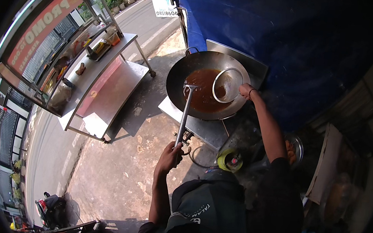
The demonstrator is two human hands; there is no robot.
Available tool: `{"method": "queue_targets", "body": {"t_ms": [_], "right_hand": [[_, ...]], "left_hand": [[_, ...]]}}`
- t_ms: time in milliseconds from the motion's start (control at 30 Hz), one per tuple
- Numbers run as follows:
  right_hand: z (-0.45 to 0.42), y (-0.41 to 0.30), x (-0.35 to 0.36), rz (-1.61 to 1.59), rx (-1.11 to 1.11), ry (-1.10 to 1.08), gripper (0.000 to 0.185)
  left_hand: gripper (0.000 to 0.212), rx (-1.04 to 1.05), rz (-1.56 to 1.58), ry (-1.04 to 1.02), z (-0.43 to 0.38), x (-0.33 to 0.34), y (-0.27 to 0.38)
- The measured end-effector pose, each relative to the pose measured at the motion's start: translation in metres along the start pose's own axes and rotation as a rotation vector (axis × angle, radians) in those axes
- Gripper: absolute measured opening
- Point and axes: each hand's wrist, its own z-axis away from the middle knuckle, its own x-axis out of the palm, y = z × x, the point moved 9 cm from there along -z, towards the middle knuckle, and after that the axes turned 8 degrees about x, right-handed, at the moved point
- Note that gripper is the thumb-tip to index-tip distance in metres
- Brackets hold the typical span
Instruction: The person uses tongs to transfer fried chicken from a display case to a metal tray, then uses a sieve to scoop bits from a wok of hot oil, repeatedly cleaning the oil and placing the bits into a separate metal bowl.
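Note:
A large dark metal wok (pixel 181 66) sits on a steel stove and holds brown liquid (pixel 204 101). My left hand (pixel 169 158) grips the long handle of a metal wok spatula (pixel 185 113), whose blade rests at the left part of the liquid. At the wok's right side, my right hand (pixel 246 91) is closed on a round wire-mesh strainer (pixel 230 83). The strainer hangs over the liquid; whether its underside touches it, I cannot tell. Its handle is hidden in my fist.
Below the wok are the steel stove top (pixel 205 129), a hose and a green gas cylinder (pixel 230 160). A metal bowl of orange-brown food (pixel 291 151) stands beside my right arm. To the left is a wheeled steel food cart (pixel 112 56); a blue tarpaulin (pixel 233 25) hangs behind the wok.

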Motion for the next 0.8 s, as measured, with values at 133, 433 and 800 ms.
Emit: {"method": "queue_targets", "body": {"t_ms": [133, 433, 800], "right_hand": [[0.002, -0.006, -0.011, -0.011, -0.027, 0.029, 0.015], [0.121, -0.125, -0.057, -0.081, -0.335, 0.005, 0.018], [0.085, -0.055, -0.026, -0.432, -0.22, 0.064, 0.016]], "left_hand": [[0.026, 0.004, -0.02, 0.012, 0.001, 0.001, 0.001], [0.025, 0.033, 0.018, 0.044, 0.009, 0.015, 0.014], [0.019, 0.057, 0.109, -0.01, 0.009, 0.002, -0.008]]}}
